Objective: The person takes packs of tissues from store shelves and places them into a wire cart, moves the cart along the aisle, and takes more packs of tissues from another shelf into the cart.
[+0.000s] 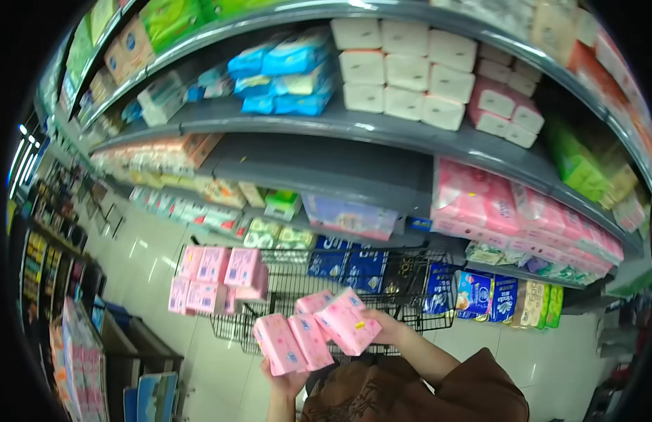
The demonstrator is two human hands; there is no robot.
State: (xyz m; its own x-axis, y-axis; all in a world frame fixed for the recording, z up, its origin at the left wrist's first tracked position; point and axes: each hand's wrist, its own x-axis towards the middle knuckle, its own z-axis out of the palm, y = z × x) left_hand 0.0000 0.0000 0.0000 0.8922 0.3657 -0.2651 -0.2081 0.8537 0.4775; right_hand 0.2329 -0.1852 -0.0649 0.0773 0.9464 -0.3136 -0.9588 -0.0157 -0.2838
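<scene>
In both hands (386,328), pink packs (310,342), long axes slanting up-left.

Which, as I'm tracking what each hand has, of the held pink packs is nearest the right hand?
The rightmost held pack, with a yellow patch: the right hand is against its right end. The other held packs lie farther left.
</scene>
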